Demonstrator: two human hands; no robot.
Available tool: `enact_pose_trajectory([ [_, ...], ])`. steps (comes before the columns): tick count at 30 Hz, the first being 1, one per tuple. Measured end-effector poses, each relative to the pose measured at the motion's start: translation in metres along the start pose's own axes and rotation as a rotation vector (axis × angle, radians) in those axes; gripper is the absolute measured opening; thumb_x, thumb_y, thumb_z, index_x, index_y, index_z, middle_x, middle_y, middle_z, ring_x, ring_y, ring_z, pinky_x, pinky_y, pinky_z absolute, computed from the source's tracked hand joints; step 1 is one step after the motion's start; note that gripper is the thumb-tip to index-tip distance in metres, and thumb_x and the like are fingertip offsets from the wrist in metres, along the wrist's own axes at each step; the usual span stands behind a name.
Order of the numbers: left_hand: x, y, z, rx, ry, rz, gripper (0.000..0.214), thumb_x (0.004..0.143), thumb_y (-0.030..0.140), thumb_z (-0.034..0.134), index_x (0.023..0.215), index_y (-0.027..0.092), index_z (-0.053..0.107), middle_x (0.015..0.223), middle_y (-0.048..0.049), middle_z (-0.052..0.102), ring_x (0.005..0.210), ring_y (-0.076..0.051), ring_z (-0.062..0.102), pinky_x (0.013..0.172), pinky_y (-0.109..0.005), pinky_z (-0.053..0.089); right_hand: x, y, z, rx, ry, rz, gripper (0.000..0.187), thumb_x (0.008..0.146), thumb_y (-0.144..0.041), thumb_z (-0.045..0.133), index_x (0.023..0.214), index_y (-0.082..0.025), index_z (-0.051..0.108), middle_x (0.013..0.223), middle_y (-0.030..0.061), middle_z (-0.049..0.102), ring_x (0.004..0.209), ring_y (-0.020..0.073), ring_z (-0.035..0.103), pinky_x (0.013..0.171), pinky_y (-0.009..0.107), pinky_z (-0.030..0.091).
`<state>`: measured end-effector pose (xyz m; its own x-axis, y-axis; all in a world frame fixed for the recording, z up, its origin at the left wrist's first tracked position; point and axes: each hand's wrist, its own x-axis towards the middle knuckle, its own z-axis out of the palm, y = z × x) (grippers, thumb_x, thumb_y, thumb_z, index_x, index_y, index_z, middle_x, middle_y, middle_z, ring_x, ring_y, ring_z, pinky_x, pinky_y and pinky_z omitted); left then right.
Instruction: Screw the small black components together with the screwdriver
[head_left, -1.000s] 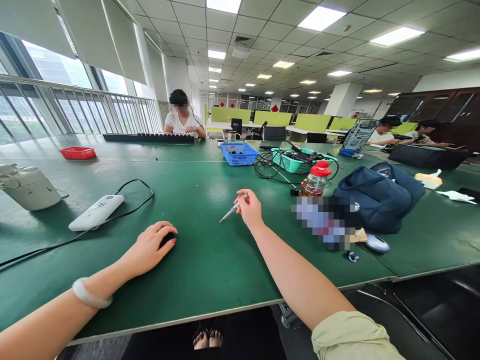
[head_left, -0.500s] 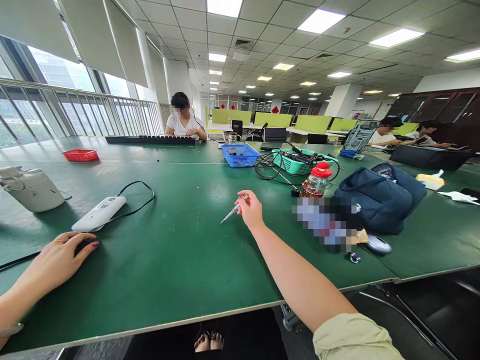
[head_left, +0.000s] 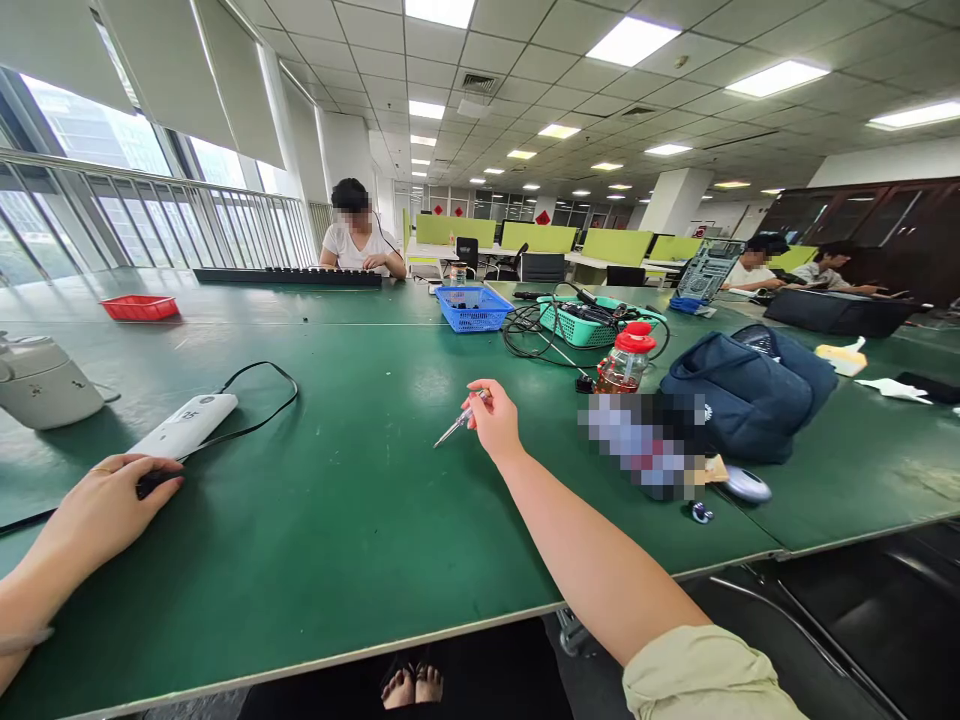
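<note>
My right hand (head_left: 495, 418) is raised over the green table (head_left: 337, 560), its fingers closed around a small screwdriver (head_left: 452, 430). The slim silver shaft points down and left, and its handle looks partly clear. My left hand (head_left: 112, 505) rests near the left front, with thumb and fingers curled over something dark that is mostly hidden. Just beyond those fingers lies a white power bank (head_left: 184, 425) with a lit number display. A black cable (head_left: 289, 385) loops from it back toward the left hand, and a dark cord emerges on the hand's other side.
A navy bag (head_left: 750, 390) and a red-capped bottle (head_left: 626, 365) stand at right. Behind them are a teal basket (head_left: 574, 328) of cables and a blue basket (head_left: 472, 318). A red tray (head_left: 140, 308) lies far left. A person (head_left: 360, 240) sits across the table.
The whole view has shifted slightly, so things sit further left. My right hand keeps the screwdriver in nearly the same pose. My left hand stays beside the power bank.
</note>
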<state>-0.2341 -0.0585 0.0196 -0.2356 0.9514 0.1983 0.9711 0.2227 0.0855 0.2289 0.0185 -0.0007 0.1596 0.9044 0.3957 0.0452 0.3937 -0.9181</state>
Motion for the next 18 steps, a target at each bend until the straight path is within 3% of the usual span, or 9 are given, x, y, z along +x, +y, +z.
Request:
enact_pose_trajectory([
  [11, 0.002, -0.02, 0.014, -0.095, 0.219, -0.008, 0.033, 0.078, 0.051, 0.046, 0.085, 0.022, 0.061, 0.105, -0.0066, 0.064, 0.096, -0.026, 0.061, 0.086, -0.036, 0.051, -0.003, -0.005, 0.002, -0.026, -0.023, -0.024, 0.019, 0.083, -0.037, 0.058, 0.094, -0.021, 0.061, 0.07, -0.0022, 0.065, 0.047, 0.0092, 0.053, 0.05, 0.024, 0.048],
  [18, 0.0, -0.019, 0.01, -0.115, 0.214, -0.057, 0.032, 0.082, 0.052, 0.05, 0.088, 0.022, 0.06, 0.101, -0.0039, 0.066, 0.085, -0.022, 0.061, 0.071, -0.029, 0.047, -0.003, -0.005, 0.002, -0.027, -0.028, -0.014, 0.019, 0.083, -0.037, 0.059, 0.095, -0.022, 0.061, 0.071, -0.0021, 0.065, 0.048, 0.0099, 0.053, 0.05, 0.025, 0.048],
])
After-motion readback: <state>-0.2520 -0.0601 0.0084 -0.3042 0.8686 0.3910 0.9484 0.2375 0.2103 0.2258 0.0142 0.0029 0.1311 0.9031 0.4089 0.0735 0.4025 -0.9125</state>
